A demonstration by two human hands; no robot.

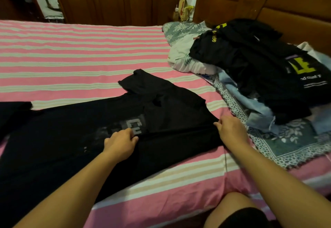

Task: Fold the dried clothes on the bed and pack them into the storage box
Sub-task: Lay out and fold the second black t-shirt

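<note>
A black shirt [161,120] lies flat on the striped bed [80,52]. The left hand [121,138] pinches its middle fold. The right hand [231,127] grips its edge. More clothes [259,63] sit piled nearby.

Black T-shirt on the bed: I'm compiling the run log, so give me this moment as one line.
phase: folding | black T-shirt: flat on striped bed | left hand: on print | right hand: at edge | unfolded pile: right

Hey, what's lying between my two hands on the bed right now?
Only the black T-shirt: its folded edge runs from the left hand to the right hand in the head view.
</note>
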